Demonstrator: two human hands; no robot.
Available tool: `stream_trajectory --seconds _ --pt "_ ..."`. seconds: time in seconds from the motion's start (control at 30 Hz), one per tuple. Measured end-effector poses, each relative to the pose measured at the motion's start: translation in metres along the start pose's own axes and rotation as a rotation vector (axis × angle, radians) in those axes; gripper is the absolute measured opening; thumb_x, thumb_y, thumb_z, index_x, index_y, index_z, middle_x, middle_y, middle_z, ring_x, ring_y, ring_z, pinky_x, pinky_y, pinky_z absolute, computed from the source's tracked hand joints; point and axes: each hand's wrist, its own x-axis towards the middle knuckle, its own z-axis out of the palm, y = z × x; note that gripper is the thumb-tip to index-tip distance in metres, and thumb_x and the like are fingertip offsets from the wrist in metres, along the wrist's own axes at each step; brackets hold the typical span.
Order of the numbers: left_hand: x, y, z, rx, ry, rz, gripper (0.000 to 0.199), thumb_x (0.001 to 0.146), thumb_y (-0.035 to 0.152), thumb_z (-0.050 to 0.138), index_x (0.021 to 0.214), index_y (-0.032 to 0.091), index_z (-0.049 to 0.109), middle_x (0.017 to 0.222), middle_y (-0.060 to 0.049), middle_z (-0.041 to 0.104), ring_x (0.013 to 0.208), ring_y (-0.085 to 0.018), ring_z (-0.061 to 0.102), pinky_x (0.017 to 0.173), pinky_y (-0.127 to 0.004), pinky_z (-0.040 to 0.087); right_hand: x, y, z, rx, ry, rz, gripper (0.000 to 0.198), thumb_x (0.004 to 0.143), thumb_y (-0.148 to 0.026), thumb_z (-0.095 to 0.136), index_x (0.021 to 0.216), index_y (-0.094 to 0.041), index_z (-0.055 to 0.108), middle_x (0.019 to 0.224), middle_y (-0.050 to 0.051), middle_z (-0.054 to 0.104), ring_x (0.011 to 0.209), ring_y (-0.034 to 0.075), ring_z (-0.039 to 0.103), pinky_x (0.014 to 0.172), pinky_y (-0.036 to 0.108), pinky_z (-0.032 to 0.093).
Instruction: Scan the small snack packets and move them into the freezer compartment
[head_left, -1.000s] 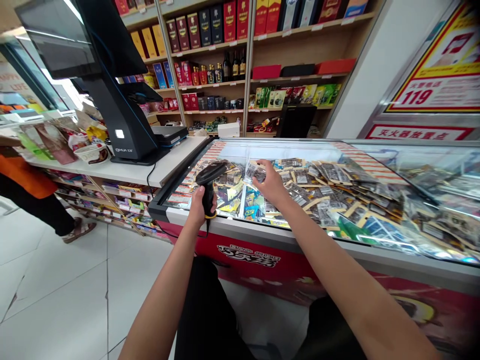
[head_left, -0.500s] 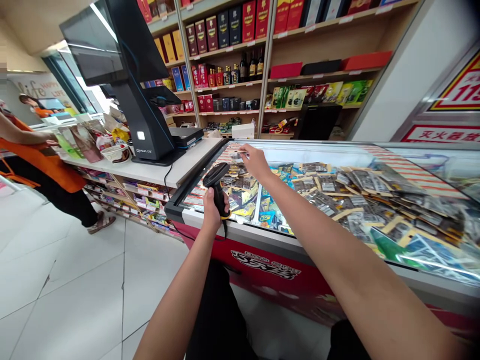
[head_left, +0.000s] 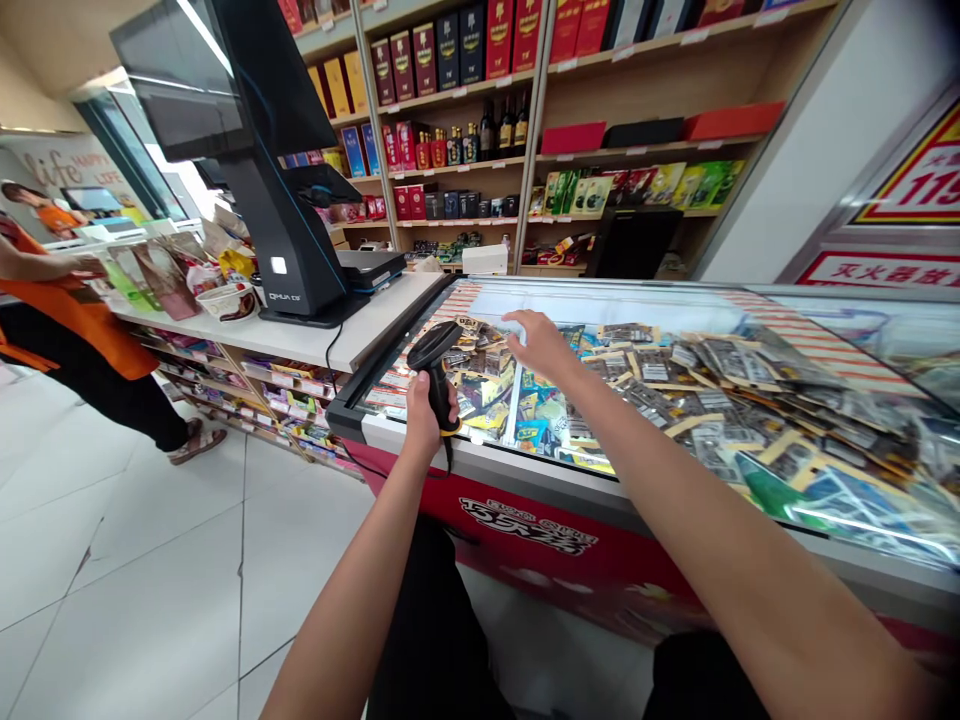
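Note:
My left hand (head_left: 424,412) is wrapped round the handle of a black barcode scanner (head_left: 433,347), whose head points away from me. A cable hangs below its grip. The scanner is above the front left corner of the chest freezer (head_left: 540,585). Over the freezer's glass top, my right hand (head_left: 546,345) is raised with fingers slightly bent and apart, and nothing shows between them. Under the glass lie ice-cream packs (head_left: 697,370) in brown and clear wrappers, and blue and yellow packs (head_left: 534,420) lie closer to the left end.
A checkout counter (head_left: 367,330) adjoins the freezer on the left, carrying a black till terminal (head_left: 281,240) and bagged goods (head_left: 161,275). A person in an orange apron (head_left: 97,320) stands beyond. Shelves of boxes and bottles (head_left: 457,150) line the back wall.
My right hand has moved right from the freezer's far left end, and its pinched fingers have spread. My left hand with the barcode scanner stays nearly where it was.

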Motion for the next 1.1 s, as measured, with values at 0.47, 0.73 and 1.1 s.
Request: stream_trajectory --seconds 0.47,0.73,1.1 --pt "-0.002 -0.001 -0.001 0.053 -0.108 0.068 0.057 0.087 0.077 0.061 0.087 0.02 0.056 0.059 0.003 0.054 0.039 -0.008 0.041 0.041 -0.024 0.027 -0.12 0.018 -0.079 -0.423 -0.467 0.312 0.064 0.085 -0.078 0.07 0.114 -0.021 0.08 0.112 0.023 0.079 0.105 0.045 0.075 0.088 0.055 0.057" --pt "-0.002 -0.003 -0.002 0.068 -0.104 0.075 0.056 0.086 0.076 0.063 0.089 0.02 0.058 0.058 0.004 0.055 0.038 -0.008 0.041 0.04 -0.023 0.028 -0.134 0.012 -0.057 -0.5 -0.313 0.251 0.043 0.096 -0.057 0.069 0.123 -0.024 0.078 0.121 0.024 0.078 0.123 0.048 0.068 0.103 0.068 0.048" --pt "-0.004 -0.002 -0.003 0.054 -0.145 0.049 0.057 0.086 0.076 0.063 0.088 0.019 0.058 0.059 0.003 0.056 0.038 -0.007 0.04 0.04 -0.023 0.029 -0.103 0.032 -0.045 0.252 -0.104 0.414 0.071 0.099 -0.062 0.059 0.158 -0.024 0.056 0.143 0.022 0.069 0.116 0.042 0.073 0.085 0.051 0.064"
